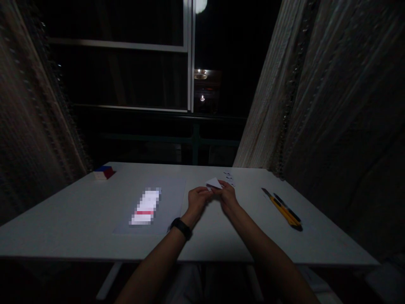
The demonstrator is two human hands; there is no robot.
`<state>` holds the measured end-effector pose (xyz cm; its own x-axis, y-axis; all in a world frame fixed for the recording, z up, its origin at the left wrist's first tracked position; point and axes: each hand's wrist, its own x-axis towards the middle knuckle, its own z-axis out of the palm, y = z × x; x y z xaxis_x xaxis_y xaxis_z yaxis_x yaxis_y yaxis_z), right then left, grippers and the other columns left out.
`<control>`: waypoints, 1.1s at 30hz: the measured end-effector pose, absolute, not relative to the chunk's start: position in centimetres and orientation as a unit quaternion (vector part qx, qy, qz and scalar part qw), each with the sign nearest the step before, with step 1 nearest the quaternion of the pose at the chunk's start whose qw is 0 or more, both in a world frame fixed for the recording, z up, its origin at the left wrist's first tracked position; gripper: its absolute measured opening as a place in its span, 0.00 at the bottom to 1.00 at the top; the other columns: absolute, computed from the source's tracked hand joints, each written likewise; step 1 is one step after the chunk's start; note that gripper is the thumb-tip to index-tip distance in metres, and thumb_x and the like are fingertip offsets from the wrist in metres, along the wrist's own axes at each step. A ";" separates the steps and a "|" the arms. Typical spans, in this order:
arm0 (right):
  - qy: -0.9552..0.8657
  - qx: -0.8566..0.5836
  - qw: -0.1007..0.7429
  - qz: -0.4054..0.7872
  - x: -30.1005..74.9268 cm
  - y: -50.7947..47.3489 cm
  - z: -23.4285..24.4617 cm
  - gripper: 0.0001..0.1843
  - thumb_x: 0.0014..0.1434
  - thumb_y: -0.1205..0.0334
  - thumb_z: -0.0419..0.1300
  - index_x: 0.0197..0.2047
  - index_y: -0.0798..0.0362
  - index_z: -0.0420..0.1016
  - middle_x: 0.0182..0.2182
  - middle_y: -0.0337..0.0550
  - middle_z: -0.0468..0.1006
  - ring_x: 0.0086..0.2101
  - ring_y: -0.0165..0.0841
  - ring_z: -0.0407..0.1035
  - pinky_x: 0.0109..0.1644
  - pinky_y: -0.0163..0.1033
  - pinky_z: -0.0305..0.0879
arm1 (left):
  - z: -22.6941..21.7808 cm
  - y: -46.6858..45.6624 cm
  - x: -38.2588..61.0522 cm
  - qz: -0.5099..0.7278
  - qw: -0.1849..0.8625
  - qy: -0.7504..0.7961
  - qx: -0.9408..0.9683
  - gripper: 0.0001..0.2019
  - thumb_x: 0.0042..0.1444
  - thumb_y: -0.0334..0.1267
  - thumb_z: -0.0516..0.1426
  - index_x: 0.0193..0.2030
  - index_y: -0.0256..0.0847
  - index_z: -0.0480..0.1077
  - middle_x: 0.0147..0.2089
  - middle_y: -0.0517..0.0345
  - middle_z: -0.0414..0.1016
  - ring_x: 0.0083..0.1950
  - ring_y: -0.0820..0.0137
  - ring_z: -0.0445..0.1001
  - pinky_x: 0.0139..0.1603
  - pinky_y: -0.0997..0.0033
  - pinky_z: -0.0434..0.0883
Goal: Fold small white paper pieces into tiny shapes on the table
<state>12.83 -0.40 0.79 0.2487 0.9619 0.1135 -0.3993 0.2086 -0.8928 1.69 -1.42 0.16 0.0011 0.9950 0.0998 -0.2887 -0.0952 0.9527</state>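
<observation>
Between my two hands is a small piece of folded white paper (pixel 214 183), with a pointed top, held above the middle of the white table. My left hand (pixel 198 200), with a black band on its wrist, pinches the paper's left lower edge. On the other side, my right hand (pixel 228 195) grips the right edge with its fingers closed. Some fingertips are hidden behind the paper. Just beyond my right hand, several small dark marks (pixel 228 175) show on the table or on a sheet lying there; I cannot tell which.
A lit phone (pixel 146 207) with a blurred screen lies on a white sheet (pixel 174 190) at left. A blue, red and white cube (pixel 104 172) sits at the far left corner. To the right lie a yellow box cutter (pixel 281 210) and a dark pen (pixel 286 206). Curtains (pixel 268 93) flank the dark window.
</observation>
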 end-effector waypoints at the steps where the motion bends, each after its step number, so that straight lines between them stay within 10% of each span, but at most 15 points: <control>1: -0.369 -0.382 0.680 0.505 12.8 -0.5 0.9 0.26 0.26 0.70 0.69 0.34 0.55 0.72 0.23 0.38 0.78 0.24 0.32 0.70 0.28 0.36 0.65 | 0.3 -1.4 1.6 0.593 0.543 0.393 0.446 0.15 0.31 0.36 0.66 0.28 0.32 0.71 0.21 0.56 0.72 0.21 0.74 0.67 0.22 0.76 0.61; 10: -0.441 -0.360 0.636 0.522 13.9 -0.9 1.8 0.35 0.33 0.66 0.69 0.48 0.49 0.69 0.24 0.34 0.77 0.27 0.30 0.71 0.33 0.35 0.66 | 0.6 -1.2 0.6 0.611 0.555 0.383 0.415 0.21 0.29 0.41 0.68 0.31 0.33 0.69 0.23 0.58 0.71 0.23 0.75 0.67 0.22 0.77 0.61; 33: -0.519 -0.421 0.629 0.397 13.8 -0.3 0.7 0.27 0.36 0.63 0.68 0.42 0.54 0.67 0.16 0.30 0.72 0.18 0.27 0.64 0.26 0.33 0.60 | 0.6 -1.0 0.6 0.587 0.518 0.402 0.475 0.18 0.37 0.49 0.64 0.22 0.33 0.71 0.20 0.56 0.71 0.20 0.76 0.66 0.20 0.77 0.60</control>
